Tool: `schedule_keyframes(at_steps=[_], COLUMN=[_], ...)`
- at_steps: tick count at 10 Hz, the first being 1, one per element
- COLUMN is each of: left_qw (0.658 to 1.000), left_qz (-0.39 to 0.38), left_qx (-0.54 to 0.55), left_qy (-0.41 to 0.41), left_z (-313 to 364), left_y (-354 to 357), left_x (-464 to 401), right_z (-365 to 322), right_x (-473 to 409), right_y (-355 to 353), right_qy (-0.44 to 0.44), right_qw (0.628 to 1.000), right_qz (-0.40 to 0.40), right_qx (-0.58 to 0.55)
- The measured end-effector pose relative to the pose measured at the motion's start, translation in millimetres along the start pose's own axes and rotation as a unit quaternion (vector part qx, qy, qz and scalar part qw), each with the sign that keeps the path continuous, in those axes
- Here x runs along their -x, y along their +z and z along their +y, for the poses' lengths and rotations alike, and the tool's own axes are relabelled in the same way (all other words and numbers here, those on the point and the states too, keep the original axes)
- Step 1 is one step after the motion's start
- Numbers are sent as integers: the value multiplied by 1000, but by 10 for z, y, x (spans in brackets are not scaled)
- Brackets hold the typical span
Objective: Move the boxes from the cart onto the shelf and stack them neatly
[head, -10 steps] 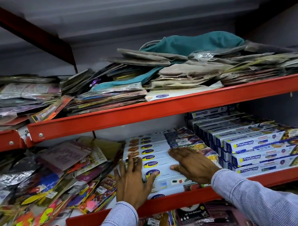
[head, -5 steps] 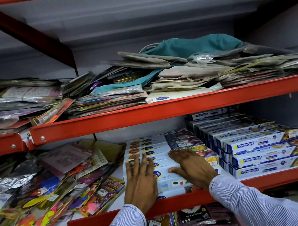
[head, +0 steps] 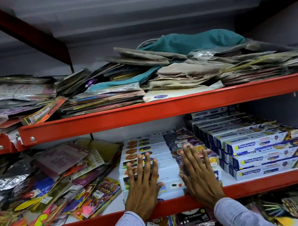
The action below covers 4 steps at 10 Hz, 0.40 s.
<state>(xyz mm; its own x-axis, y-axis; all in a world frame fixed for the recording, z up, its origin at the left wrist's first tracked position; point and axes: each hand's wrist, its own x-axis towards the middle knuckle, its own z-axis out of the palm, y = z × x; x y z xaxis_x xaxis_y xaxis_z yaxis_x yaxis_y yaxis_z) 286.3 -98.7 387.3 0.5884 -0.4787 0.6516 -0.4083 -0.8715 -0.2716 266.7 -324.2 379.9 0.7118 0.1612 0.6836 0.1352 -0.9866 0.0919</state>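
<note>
A stack of long white cling-film boxes [head: 160, 145] lies stepped on the middle shelf [head: 269, 182], which has a red front rail. My left hand [head: 144, 186] rests flat on the front boxes of that stack, fingers spread. My right hand [head: 199, 174] lies flat beside it on the same boxes, fingers spread too. Neither hand grips anything. To the right stands a second stepped stack of blue-and-white Freshwrapp boxes [head: 265, 156]. The cart is out of view.
Loose colourful party packets [head: 45, 185] crowd the shelf left of the boxes. The upper shelf [head: 144, 111] holds piles of flat packets and a teal cloth bag [head: 191, 41]. More packets [head: 194, 221] fill the shelf below.
Both hands have slid onto the front of the white stack: the left moved right from the stack's left edge, the right turned straighter. The view has shifted slightly.
</note>
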Motion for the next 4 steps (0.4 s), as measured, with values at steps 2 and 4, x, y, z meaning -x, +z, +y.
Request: schedule_keyframes(at_steps=[2,4], left_qw=[1000,1000], left_qz=[12,7], left_qx=[-5,-7], left_qy=[0,-10], left_z=[3,66], left_y=[27,-136], left_x=[-19,6], right_z=[35,-55], right_x=[-19,-58], right_y=[74,-102], right_qy=[-9,-10], right_qw=[1000,998], right_qz=[13,51], right_qx=[14,-36])
